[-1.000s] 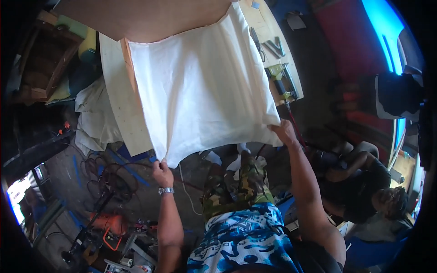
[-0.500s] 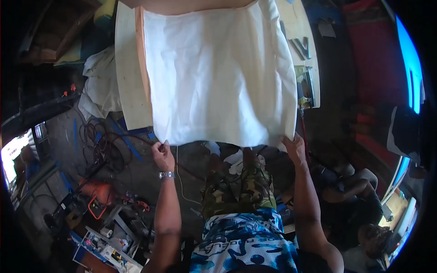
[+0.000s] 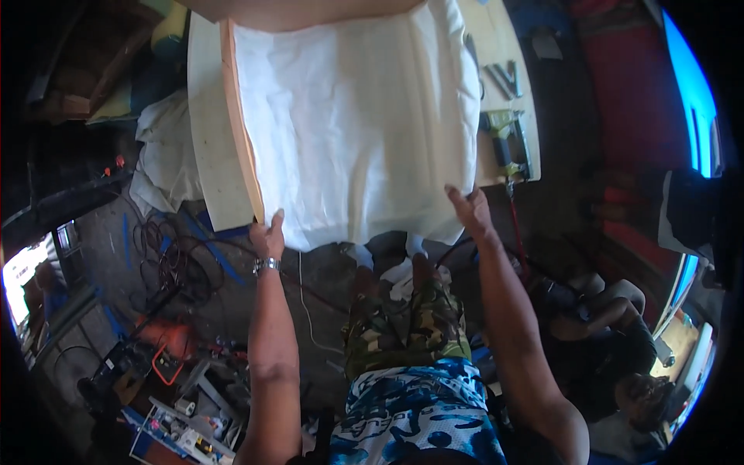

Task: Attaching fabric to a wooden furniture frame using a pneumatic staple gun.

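White cloth (image 3: 356, 132), softly rippling, is lying before me over a smooth pale table (image 3: 211, 147), a straight wooden strip (image 3: 241, 124) running along its left edge. My left hand (image 3: 268, 238) is touching the cloth's near left corner, my right hand (image 3: 474, 215) its near right edge, thumbs lying on top; whether my fingers are closing underneath, I can't tell. Lower left, a tray (image 3: 152, 404) is holding small jumbled parts (image 3: 190, 443).

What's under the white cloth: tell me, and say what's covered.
Along its left side, a tan edge shows from under the white cloth, with the pale tabletop further left. The cloth hides whatever lies beneath its middle.
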`<state>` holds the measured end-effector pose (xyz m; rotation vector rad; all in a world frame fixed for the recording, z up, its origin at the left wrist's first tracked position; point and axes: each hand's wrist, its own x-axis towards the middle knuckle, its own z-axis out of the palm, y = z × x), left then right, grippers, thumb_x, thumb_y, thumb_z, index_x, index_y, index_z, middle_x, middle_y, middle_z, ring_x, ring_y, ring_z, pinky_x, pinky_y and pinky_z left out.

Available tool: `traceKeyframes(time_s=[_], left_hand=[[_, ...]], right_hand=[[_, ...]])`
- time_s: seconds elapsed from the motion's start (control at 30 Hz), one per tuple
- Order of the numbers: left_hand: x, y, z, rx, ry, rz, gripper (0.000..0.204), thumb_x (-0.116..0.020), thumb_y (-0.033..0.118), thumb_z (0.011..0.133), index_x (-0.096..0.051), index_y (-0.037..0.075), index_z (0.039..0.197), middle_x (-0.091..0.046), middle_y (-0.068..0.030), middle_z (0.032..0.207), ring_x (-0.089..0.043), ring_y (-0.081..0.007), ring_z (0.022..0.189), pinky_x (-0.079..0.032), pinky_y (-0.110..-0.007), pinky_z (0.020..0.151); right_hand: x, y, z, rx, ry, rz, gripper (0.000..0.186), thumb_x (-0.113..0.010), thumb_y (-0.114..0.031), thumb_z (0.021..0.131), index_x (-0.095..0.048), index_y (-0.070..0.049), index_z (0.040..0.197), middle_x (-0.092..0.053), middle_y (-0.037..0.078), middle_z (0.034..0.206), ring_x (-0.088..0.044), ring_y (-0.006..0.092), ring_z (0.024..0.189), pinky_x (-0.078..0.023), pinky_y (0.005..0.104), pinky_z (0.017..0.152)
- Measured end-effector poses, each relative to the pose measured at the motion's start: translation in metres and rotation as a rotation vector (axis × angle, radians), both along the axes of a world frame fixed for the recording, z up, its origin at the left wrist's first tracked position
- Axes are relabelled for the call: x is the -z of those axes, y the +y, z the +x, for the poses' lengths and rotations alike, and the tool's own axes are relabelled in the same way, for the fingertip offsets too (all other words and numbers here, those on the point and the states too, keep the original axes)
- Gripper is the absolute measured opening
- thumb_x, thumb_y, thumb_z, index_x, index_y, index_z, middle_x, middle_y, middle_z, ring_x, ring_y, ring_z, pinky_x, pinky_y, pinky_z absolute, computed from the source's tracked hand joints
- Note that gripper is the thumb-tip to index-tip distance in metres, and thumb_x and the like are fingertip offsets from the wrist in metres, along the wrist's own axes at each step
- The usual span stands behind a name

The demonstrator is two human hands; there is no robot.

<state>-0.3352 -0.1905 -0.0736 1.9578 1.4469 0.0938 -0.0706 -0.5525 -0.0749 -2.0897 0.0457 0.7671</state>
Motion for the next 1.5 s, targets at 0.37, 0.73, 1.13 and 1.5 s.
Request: traceKeyframes(time_s=[0.37, 0.73, 1.13, 1.5], left_hand=[[-0.309, -0.011, 0.003, 0.321, -0.112, 0.270, 0.048, -0.064, 0.038, 0.090, -0.061, -0.010, 0.095, -0.064, -0.0339, 0.083, -0.064, -0.0491, 0.083, -0.048, -0.050, 0.067], [-0.399, 0.076, 0.097, 0.519, 0.116, 0.263, 0.060, -0.053, 0.052, 0.091, -0.067, -0.004, 0.079, -0.064, -0.0234, 0.068, -0.065, -0.0386, 0.069, -0.048, -0.046, 0.069], [-0.410, 0.117, 0.192, 0.878, -0.245, 0.525, 0.029, -0.062, 0.014, 0.093, -0.064, 0.009, 0.122, -0.069, -0.0135, 0.111, -0.067, -0.0314, 0.099, -0.052, -0.038, 0.087], [-0.444, 0.103, 0.207, 1.315, -0.181, 0.414, 0.060, -0.086, 0.040, 0.065, -0.068, 0.007, 0.113, -0.068, -0.0115, 0.108, -0.061, -0.0323, 0.106, -0.043, -0.046, 0.102]], right_hand=[[-0.316, -0.017, -0.002, -0.073, -0.244, -0.105, 0.030, -0.064, -0.021, 0.085, -0.064, 0.003, 0.103, -0.066, 0.012, 0.081, -0.064, 0.0187, 0.072, -0.052, 0.0349, 0.068], [-0.361, 0.025, 0.116, -0.664, -0.864, -0.557, 0.040, -0.052, -0.045, 0.090, -0.069, -0.012, 0.104, -0.068, 0.017, 0.093, -0.068, 0.0337, 0.091, -0.052, 0.0437, 0.078], [-0.391, 0.102, 0.192, -0.809, -1.337, -0.067, 0.032, -0.058, -0.006, 0.093, -0.066, -0.015, 0.122, -0.069, 0.011, 0.114, -0.066, 0.0289, 0.104, -0.054, 0.0407, 0.089], [-0.439, 0.100, 0.165, -0.980, -0.777, -0.141, 0.058, -0.086, -0.019, 0.068, -0.068, -0.017, 0.123, -0.070, 0.010, 0.116, -0.061, 0.0274, 0.119, -0.029, 0.0510, 0.117]])
